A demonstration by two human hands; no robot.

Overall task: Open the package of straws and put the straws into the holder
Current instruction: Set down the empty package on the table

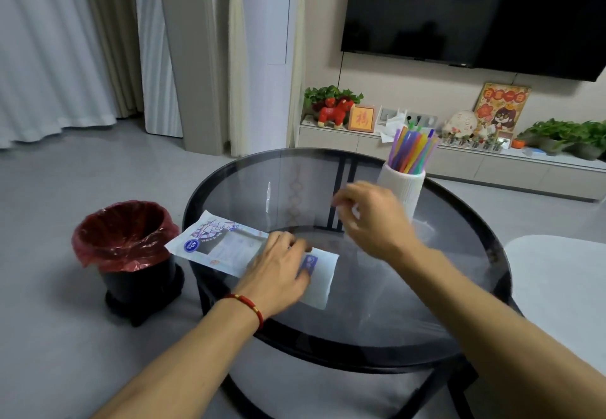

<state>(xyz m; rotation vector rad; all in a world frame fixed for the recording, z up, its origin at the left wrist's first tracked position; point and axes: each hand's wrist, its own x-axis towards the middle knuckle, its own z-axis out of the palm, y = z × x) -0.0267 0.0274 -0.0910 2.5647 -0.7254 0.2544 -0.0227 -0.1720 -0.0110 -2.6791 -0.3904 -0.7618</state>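
A flat, printed straw package [216,245] lies on the left part of the round glass table [426,304], its left end hanging over the rim. My left hand [282,271] rests on the package's right half, fingers bent down onto it. Several coloured straws [414,149] stand upright in a white ribbed holder [405,186] at the table's far right. My right hand [370,218] hovers blurred above the table just left of the holder, fingers loosely curled; whether it holds anything I cannot tell.
A black bin with a red liner [128,241] stands on the floor just left of the table. A white seat [564,287] is at the right. A low cabinet [475,163] with plants and ornaments runs along the far wall under a television.
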